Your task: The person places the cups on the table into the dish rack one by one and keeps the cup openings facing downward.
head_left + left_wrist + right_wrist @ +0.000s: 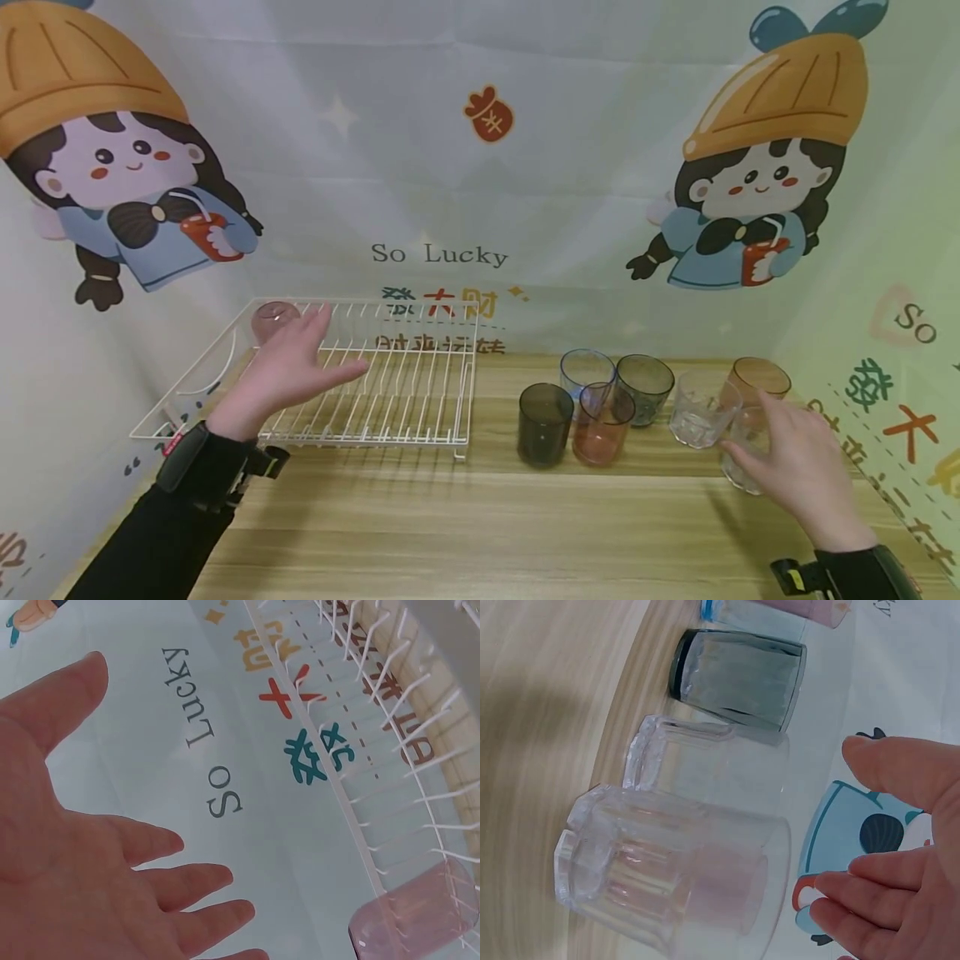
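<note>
My left hand [288, 367] is held over the left part of a white wire dish rack [405, 392], its fingers spread and holding nothing. Just beyond it a pink glass [272, 318] stands at the rack's back left corner; the left wrist view shows this pink glass [412, 915] apart from the fingertips. On the right, my right hand [798, 458] is above and beside a clear glass [742, 475], partly hiding it. In the right wrist view a gap lies between the fingers and the clear glass [667, 877]. Another clear glass [701, 417] and an amber glass [753, 375] stand close by.
Between rack and clear glasses stand a dark glass [545, 425], a reddish glass [602, 433], a blue-rimmed glass [585, 371] and a grey-green glass [647, 392]. All are on the wooden table [465, 533]. A printed cloth [420, 167] hangs behind.
</note>
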{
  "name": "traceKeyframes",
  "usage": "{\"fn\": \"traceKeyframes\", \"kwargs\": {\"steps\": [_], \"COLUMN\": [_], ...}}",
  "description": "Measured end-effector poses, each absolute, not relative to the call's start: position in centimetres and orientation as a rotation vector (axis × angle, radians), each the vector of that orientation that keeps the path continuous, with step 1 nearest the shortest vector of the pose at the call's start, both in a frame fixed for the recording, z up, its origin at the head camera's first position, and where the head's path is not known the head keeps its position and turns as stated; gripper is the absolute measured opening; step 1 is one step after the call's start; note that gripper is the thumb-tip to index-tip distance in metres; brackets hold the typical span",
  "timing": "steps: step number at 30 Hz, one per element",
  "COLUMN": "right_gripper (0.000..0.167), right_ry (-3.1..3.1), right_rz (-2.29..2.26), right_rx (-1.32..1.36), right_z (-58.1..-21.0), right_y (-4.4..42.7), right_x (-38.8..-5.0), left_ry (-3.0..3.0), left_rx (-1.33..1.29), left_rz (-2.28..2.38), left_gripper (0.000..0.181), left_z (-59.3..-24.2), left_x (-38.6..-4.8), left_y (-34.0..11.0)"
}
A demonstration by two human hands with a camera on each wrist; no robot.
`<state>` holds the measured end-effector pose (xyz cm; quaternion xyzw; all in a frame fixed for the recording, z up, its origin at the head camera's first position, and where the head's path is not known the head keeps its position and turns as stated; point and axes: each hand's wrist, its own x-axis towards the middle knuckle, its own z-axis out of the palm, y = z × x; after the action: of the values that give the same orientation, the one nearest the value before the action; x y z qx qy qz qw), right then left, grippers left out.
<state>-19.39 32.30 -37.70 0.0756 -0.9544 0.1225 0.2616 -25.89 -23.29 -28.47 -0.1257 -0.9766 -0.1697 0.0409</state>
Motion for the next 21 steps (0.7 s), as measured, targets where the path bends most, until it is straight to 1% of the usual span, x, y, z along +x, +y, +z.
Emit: {"fn": "traceKeyframes", "kwargs": {"steps": [5,10,12,15,18,20,21], "right_gripper": [0.075,0.055,0.049,0.048,0.041,0.031,0.022], "right_ry": [-2.599,-2.577,-2.580,-2.609,-2.653,-2.684,-2.700], "right_rz": [0.304,0.261,0.256,0.234,0.210,0.203,0.191], "right_rx": [0.172,0.181,0.187,0.192,0.197,0.200,0.196], "right_z": [-38.1,-38.6,-38.8,-39.1,-39.5,-39.7,-39.8], "right_y": [32.6,32.8,32.8,33.0,33.2,33.3,33.3], "right_x": [-19.5,-19.4,-19.3,-19.3,-19.3,-19.3,-19.2], "left_ry": [-2.948,-2.946,-2.942,-2.932,-2.931,-2.930,-2.929], "left_rx": [-0.384,-0.378,-0.386,-0.394,-0.397,-0.402,-0.407], "left_rz": [-0.530,-0.567,-0.570,-0.561,-0.562,-0.575,-0.581], "left_gripper": [0.109,0.111,0.110,0.107,0.106,0.107,0.107], "left_z": [-29.0,-29.4,-29.5,-29.8,-30.0,-30.2,-30.2], "left_x": [-25.5,-25.1,-25.0,-24.9,-24.9,-24.9,-24.8], "left_y": [-23.0,-22.6,-22.4,-22.2,-22.0,-21.9,-21.8]}}
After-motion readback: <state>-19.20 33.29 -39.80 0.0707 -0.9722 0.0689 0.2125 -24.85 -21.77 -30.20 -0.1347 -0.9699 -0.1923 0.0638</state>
